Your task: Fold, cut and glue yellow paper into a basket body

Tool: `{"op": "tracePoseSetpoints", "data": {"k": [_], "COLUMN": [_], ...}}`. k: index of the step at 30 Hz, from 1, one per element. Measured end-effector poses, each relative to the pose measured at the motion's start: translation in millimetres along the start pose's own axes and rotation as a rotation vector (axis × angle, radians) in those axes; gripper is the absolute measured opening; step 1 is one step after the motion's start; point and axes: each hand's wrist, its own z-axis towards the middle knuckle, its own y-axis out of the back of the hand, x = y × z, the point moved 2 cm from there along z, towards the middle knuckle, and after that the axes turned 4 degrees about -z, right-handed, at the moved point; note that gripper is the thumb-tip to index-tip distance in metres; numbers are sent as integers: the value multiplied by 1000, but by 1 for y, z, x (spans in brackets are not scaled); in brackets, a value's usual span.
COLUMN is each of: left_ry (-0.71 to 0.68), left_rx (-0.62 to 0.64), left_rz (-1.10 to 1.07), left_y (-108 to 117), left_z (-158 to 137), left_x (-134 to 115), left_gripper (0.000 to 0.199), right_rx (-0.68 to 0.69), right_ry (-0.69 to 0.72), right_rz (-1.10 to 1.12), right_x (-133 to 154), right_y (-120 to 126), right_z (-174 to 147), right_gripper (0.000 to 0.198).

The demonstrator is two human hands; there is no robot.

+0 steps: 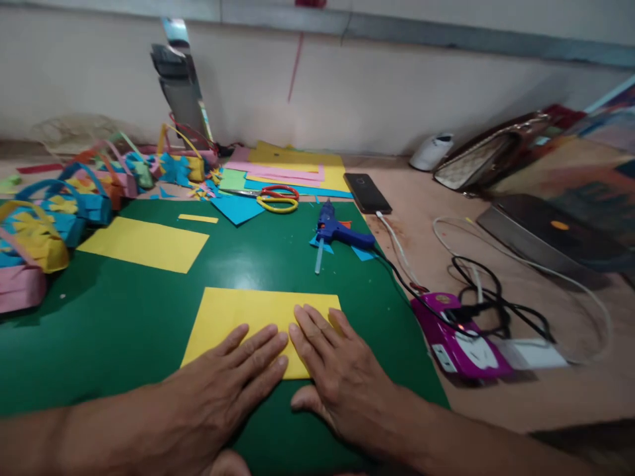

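A yellow sheet of paper point(243, 311) lies on the green mat point(119, 350) in front of me. My left hand point(233, 370) rests flat on its lower left part, fingers stretched out. Across the lower right part lies my right hand point(332, 363), also flat, with its thumb on the mat below the paper's near edge. The fingertips of both hands come close together near the middle of the sheet. Farther left is a second yellow piece of paper point(146, 244), with a narrow yellow strip point(198, 218) beyond it.
A blue glue gun point(337, 231) with a glue stick lies beyond the sheet, its cord running to a purple extension box point(461, 344). Scissors point(278, 198), coloured papers point(297, 158) and a phone point(367, 192) lie farther back. Several small paper baskets point(64, 205) line the left.
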Motion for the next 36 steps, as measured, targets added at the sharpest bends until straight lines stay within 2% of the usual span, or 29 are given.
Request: {"op": "tracePoseSetpoints", "data": {"k": [3, 13, 18, 24, 30, 36], "left_ry": [-31, -125, -151, -124, -79, 31], "left_rx": [-24, -140, -119, -24, -47, -106], "left_rz": [18, -5, 79, 158, 222, 299], "left_y": [-2, -4, 3, 6, -2, -3], "left_z": [-8, -10, -8, -4, 5, 23], "left_x": [5, 9, 3, 0, -8, -24], "left_gripper": [88, 92, 94, 78, 78, 79], "right_rx": [65, 111, 102, 77, 9, -35], "right_ry": [25, 96, 89, -3, -61, -67], "right_rz": [43, 69, 35, 19, -52, -101], "right_x": [-1, 11, 10, -2, -8, -10], "right_y": [2, 10, 16, 26, 29, 30], "right_z": [-4, -12, -18, -46, -67, -73], "right_gripper": [70, 73, 69, 53, 43, 38]}}
